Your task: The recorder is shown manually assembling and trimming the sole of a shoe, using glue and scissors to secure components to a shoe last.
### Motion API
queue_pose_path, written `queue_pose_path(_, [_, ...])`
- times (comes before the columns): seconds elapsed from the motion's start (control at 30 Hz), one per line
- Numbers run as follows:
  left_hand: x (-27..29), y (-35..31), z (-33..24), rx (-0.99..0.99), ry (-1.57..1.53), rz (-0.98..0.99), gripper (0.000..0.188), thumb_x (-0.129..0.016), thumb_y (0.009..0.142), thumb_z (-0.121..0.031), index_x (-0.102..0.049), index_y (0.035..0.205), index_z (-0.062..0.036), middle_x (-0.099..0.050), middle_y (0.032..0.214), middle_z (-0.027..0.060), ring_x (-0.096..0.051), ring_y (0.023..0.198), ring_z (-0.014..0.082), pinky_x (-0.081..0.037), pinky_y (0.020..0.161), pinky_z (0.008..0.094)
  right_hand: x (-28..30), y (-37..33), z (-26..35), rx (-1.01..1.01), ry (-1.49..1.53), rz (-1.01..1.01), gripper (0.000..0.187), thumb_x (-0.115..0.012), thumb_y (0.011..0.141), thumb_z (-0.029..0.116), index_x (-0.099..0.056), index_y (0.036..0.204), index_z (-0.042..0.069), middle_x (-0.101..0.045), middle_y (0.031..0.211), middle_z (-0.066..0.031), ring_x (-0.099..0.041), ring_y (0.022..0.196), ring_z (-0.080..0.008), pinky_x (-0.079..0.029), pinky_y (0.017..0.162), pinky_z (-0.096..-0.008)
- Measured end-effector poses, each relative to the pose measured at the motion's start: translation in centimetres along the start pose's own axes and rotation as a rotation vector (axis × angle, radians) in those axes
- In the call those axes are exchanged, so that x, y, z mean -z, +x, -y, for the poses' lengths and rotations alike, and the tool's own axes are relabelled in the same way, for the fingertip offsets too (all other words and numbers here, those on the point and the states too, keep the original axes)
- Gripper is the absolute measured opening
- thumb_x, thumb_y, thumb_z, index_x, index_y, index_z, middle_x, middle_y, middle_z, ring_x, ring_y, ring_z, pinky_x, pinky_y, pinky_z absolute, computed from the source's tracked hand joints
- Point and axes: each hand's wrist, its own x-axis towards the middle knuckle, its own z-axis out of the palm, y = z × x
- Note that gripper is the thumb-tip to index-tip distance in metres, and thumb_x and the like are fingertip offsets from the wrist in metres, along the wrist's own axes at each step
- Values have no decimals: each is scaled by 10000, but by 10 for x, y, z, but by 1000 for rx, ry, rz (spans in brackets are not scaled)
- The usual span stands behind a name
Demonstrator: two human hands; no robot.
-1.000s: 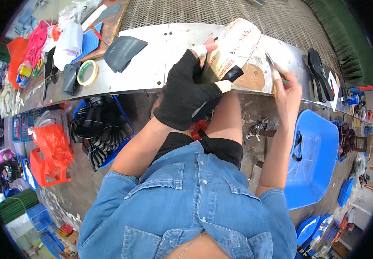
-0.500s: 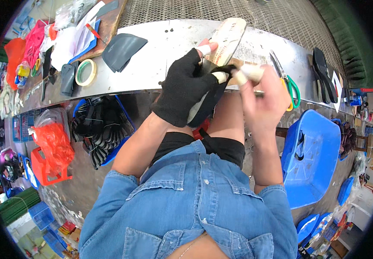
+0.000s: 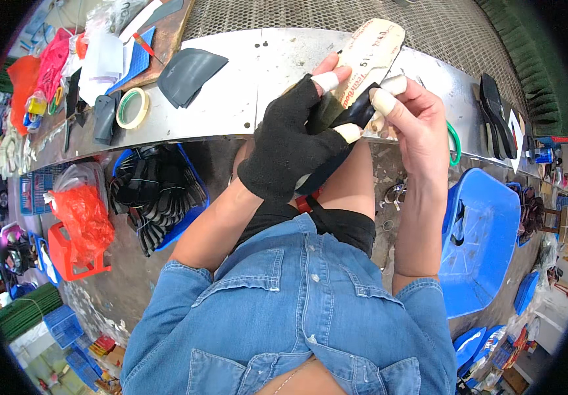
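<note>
My left hand [image 3: 284, 145], in a black fingerless glove with pale tape on the fingers, grips a shoe part with a cream, printed insole board [image 3: 377, 54]. The board's rounded end points away from me and to the right. Dark upper material [image 3: 361, 112] lies along the near part of the board, between my hands. Bare but for tape on thumb and finger, my right hand [image 3: 419, 118] pinches the edge of that black piece. My left palm hides the rest of the shoe part.
Dark grey cut sheets [image 3: 188, 76] and a tape roll [image 3: 132, 108] lie on the metal bench at left. Green-handled scissors [image 3: 455, 141] are partly behind my right hand. Black shoe pieces [image 3: 494, 115] lie at right. Below stand a blue tub [image 3: 478, 263] and a bin of black straps [image 3: 152, 191].
The shoe part has shifted right and away from me. My right hand, blurred before, is now steady and a little further right, pinching the black material.
</note>
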Motion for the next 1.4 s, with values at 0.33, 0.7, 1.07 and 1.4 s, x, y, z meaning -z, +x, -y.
queue_pose_path(0.33, [-1,5,5,-113,181,-16,613,-680,768,-103,-425,1316,1,-357,1408,183,-400,1271,239,-378,1001,329,-3,12,-16,152,-216,-178,190,-619,854,156,-646,914,-23,-611,718,-10,-547,611,-48,-416,512,-195])
queue_pose_path(0.7, [7,-7,-12,582,-1332,102,487,-552,907,-323,-442,1280,-30,-598,1076,193,-641,924,310,-564,793,335,26,35,-12,56,392,-127,427,-620,864,223,-492,1206,2,-569,1135,-95,-570,1014,-175,-472,852,-316])
queue_pose_path(1.07, [31,12,11,430,-538,257,839,-507,830,-611,-333,1347,28,-476,1268,225,-494,1169,297,-409,990,397,37,47,-1,230,315,-153,241,-656,787,12,-617,1024,7,-660,982,-96,-632,889,-160,-506,807,-297])
queue_pose_path(1.4, [6,16,19,273,-96,171,409,-620,856,-261,-518,1174,-25,-604,974,57,-563,856,110,-477,758,261,35,50,-33,-15,133,-262,362,-537,903,117,-467,1231,-19,-587,1107,-76,-585,980,-127,-500,791,-265])
